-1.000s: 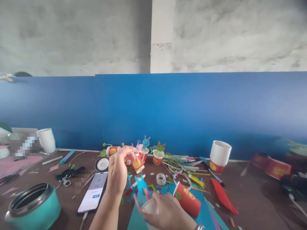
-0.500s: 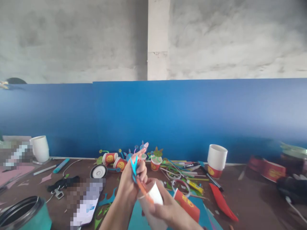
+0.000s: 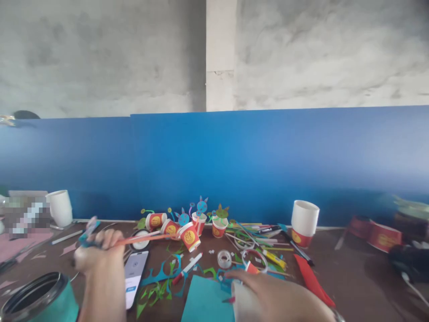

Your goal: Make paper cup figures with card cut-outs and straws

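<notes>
My left hand [image 3: 100, 256], somewhat blurred, is closed around a long thin orange straw [image 3: 144, 239] at the left. The straw reaches to the right, in front of the small cups. A blue piece [image 3: 90, 235] shows at the fist; its shape is smeared. My right hand [image 3: 268, 286] grips a white paper cup [image 3: 247, 304], tilted low at the front, partly cut off by the frame. A red tip [image 3: 230, 300] pokes out beside that cup. Beneath them lies turquoise paper [image 3: 203, 299]. Another red-and-white cup [image 3: 252, 268] is mostly hidden behind my right hand.
Several small red cups [image 3: 189, 237] with paper animal figures stand or lie at the back. Around them are paper scraps [image 3: 157, 277], a marker [image 3: 187, 268], a tape roll [image 3: 224, 259] and a phone [image 3: 136, 277]. A teal container [image 3: 56, 299] stands front left, white cups [image 3: 304, 217] behind.
My hands have moved apart. The left has gone left with the orange straw, drawing it away from the white cup; the right has moved right and down with the cup.
</notes>
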Demonstrator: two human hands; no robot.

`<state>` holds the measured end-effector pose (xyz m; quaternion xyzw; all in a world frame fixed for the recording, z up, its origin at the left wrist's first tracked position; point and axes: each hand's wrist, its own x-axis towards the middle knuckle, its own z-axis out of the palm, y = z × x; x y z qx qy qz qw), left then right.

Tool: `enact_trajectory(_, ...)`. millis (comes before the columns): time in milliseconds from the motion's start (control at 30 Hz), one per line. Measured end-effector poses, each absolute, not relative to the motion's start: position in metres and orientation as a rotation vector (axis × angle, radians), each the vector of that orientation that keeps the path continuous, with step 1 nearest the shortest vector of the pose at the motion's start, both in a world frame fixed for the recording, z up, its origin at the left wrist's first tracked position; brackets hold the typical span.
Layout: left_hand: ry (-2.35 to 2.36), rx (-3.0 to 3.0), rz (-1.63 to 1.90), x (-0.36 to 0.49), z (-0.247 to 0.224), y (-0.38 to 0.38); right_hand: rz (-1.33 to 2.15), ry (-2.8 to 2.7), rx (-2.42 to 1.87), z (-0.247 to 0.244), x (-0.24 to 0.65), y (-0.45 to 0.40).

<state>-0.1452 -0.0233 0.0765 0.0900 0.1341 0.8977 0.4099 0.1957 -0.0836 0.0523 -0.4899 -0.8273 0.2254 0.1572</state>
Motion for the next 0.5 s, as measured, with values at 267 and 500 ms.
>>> enact_trajectory(267,0.399,0.253,1.851,-0.094,0.076,-0.005,0.649,-2.442,-1.545,0.006,0.16,-0.064)
enact_trajectory(500,0.542,0.38,1.794,-0.015,0.066,-0.008,0.764,-1.805,-1.249,0.019,0.151,-0.056)
